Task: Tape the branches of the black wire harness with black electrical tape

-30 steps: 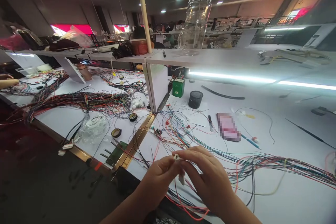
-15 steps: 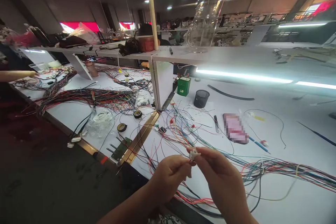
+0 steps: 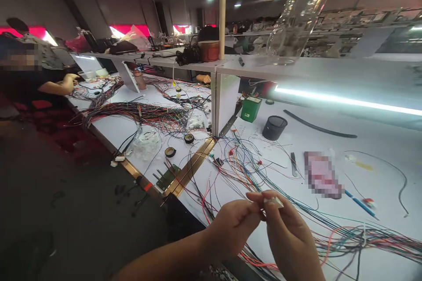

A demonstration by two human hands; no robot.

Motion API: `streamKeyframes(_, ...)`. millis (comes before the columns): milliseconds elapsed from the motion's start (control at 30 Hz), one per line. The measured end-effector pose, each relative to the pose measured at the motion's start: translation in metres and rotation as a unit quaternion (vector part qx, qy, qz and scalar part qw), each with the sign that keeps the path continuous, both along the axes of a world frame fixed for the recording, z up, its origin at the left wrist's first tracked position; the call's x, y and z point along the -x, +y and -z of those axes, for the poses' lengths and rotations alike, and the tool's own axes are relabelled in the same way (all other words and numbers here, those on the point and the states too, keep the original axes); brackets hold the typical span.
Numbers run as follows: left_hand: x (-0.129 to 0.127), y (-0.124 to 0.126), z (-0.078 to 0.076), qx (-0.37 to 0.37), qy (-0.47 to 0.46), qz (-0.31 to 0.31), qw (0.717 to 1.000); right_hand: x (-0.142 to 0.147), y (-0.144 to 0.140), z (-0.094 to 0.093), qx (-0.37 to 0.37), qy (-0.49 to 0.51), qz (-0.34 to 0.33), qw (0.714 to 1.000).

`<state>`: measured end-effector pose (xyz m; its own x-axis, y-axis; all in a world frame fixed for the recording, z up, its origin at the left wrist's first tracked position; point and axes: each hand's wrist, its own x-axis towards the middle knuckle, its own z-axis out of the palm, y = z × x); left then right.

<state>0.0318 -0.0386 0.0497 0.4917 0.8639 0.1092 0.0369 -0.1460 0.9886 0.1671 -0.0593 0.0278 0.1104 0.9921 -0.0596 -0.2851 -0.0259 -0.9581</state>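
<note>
The person's right hand (image 3: pixel 290 237) pinches a small white connector housing (image 3: pixel 273 202) between thumb and fingertips, held in the air above the near edge of the desk (image 3: pixel 362 140). The left hand (image 3: pixel 234 228) meets it from the left, its fingers closed to a pinch at the housing's side; it probably holds a thin wire end there, though the view is too small to be sure. Both hands are thus closed, the right on the housing, the left against it.

Judging by how things lie, the work is partway: a bundle of coloured wires (image 3: pixel 356 235) runs along the near right part of the desk, while many loose wires (image 3: pixel 240 162) lie unsorted toward the middle.

Room to move is fair. The desk's near edge lies right under the hands, with the dark floor below on the left. The brass strip (image 3: pixel 191 169) marks the desk's left edge; the black mesh cup (image 3: pixel 274 127) and green box (image 3: pixel 250 109) stand well back near the shelf upright (image 3: pixel 224 101). A co-worker's hand (image 3: pixel 69 82) works at the far left desk, well apart.
</note>
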Motion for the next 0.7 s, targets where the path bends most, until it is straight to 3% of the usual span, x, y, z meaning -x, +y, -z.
streamKeyframes(200, 0.004, 0.000, 0.017, 0.099, -0.020, -0.014, 0.995, -0.009, 0.007, 0.001, 0.078, -0.058, -0.024, 0.995)
streamKeyframes(367, 0.014, 0.013, 0.046, 0.213, -0.117, -0.058, 0.968, -0.013, 0.023, 0.019, 0.064, -0.153, -0.134, 0.977)
streamKeyframes(433, 0.023, 0.028, 0.062, 0.293, -0.208, -0.114, 0.926, -0.014, 0.029, 0.036, 0.057, -0.189, -0.143, 0.970)
streamKeyframes(567, 0.044, 0.055, 0.088, 0.441, -0.357, -0.190, 0.801, -0.013, 0.037, 0.066, 0.089, -0.269, -0.200, 0.938)
streamKeyframes(700, 0.053, 0.060, 0.100, 0.483, -0.396, -0.158, 0.765, -0.006, 0.054, 0.063, 0.064, -0.368, -0.242, 0.895)
